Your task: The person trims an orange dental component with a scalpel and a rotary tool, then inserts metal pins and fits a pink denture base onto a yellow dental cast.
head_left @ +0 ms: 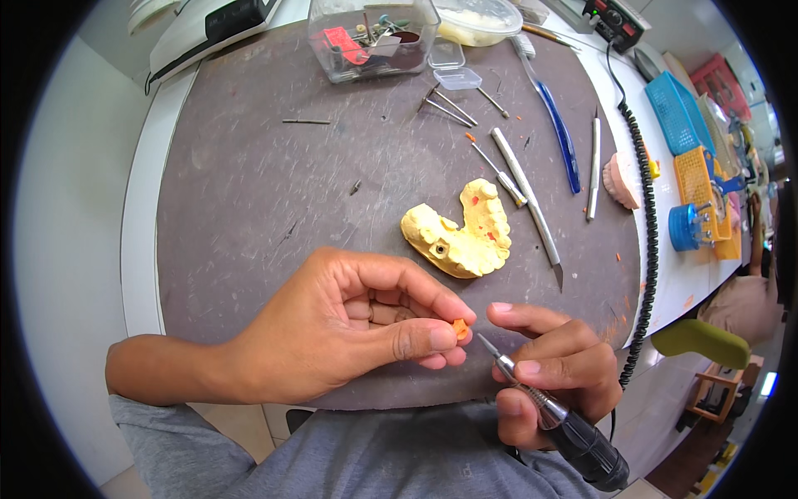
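Observation:
My left hand (349,320) pinches a small orange piece (460,331) between thumb and index fingertip, low over the dark mat (249,183). My right hand (565,362) grips a rotary handpiece (586,445) with a black body and metal nose; its slim bit points up-left at the orange piece, just short of it or nearly touching. Just beyond my hands sits a yellow dental cast (457,241) with red marks and a small metal ring. Right of the cast lie a white-handled knife (528,200) and a small metal instrument (507,187).
A plastic box of tools (341,71) and round container (470,29) stand at the back. A blue brush (557,125), loose burs and a pink cast (619,183) lie rightward. A coiled cord (652,258) hangs beside baskets (669,104). Part of another person (736,303) shows far right.

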